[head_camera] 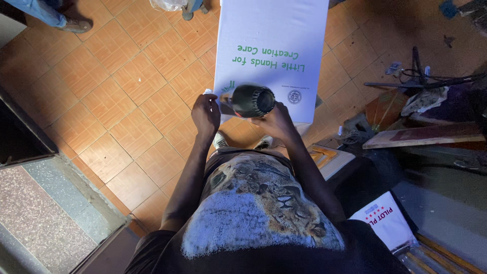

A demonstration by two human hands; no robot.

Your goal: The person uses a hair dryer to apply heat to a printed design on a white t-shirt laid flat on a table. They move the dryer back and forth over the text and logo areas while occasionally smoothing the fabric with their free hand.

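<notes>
A large white sheet point(274, 30) with green print lies on the tiled floor in front of me. My left hand point(205, 114) pinches its near left corner. Over the sheet's near edge, my right hand point(278, 123) grips a dark, round-nosed handheld tool point(252, 100), its circular end turned up towards the camera. The two hands are close together, with the tool between them. My shoes point(219, 141) show just below the hands.
Another person's sandalled foot point(76, 24) stands at the top left, a plastic bag point(167, 4) at the top. On the right lie a wooden board point(421, 136), cables point(416, 76) and scraps. A speckled step point(50, 213) runs along the left. A white printed bag point(388, 218) sits at the lower right.
</notes>
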